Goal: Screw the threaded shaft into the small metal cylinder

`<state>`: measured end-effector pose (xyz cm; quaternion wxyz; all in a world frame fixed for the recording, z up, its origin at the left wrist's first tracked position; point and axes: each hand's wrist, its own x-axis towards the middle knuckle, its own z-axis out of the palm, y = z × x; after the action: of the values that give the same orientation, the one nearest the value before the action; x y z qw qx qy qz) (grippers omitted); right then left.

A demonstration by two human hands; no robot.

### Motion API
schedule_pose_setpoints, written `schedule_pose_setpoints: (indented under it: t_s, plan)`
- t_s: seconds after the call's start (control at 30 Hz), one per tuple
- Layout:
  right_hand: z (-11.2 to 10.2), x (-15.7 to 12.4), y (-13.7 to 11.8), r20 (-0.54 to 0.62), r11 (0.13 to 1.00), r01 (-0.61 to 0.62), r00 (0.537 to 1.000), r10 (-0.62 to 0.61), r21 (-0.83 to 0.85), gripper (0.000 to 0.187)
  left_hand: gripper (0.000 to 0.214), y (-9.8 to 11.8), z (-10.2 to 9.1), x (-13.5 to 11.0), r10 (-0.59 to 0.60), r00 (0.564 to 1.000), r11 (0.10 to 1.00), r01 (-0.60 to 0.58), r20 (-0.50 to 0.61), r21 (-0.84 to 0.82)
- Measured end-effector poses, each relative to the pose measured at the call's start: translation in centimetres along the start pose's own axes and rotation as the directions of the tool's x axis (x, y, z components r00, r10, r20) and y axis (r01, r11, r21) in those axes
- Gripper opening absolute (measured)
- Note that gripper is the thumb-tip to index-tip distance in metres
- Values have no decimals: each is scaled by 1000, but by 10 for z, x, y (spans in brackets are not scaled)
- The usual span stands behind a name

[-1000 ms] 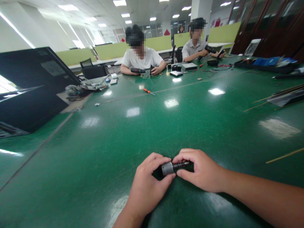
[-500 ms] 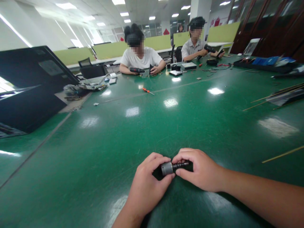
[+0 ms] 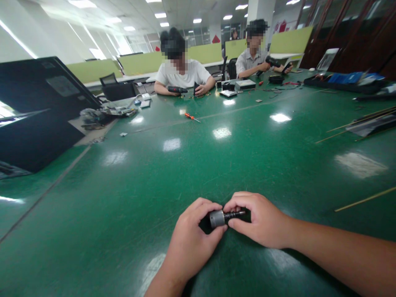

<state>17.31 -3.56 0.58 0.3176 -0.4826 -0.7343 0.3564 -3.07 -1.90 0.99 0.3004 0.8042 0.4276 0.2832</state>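
Low in the head view, both my hands meet over the green table [image 3: 192, 165]. My left hand [image 3: 192, 243] is wrapped round a dark tool whose grey metal collar [image 3: 217, 218] shows between the hands. My right hand [image 3: 260, 220] pinches the thin dark threaded bit [image 3: 234, 214] that sticks out of the collar. The tool's body is hidden inside my left palm.
A black case [image 3: 37, 111] stands open at the left. A red screwdriver [image 3: 190, 117] lies mid-table. Thin wooden sticks [image 3: 365, 199] lie at the right. Two seated people [image 3: 181, 72] [image 3: 255, 60] work with tools and small boxes at the far edge.
Both hands stay clasped on the tool; the view has tilted slightly, so the far scene sits a little higher.
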Motion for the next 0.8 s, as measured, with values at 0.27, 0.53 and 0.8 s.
schedule_pose_setpoints:
  t_s: [0.27, 0.53, 0.8]
  plan:
    - [1, 0, 1, 0, 1000, 3, 1000, -3, -8, 18, 26, 2, -1, 1, -11, 1000, 1000, 11, 17, -1]
    - [-1, 0, 0, 1, 1000, 2, 1000, -2, 2, 18, 24, 1, -1, 1, -18, 999, 1000, 18, 27, 24]
    - [0, 0, 1, -2, 1000, 12, 1000, -12, -2, 17, 24, 1, 0, 0, -17, 999, 999, 15, 40, 44]
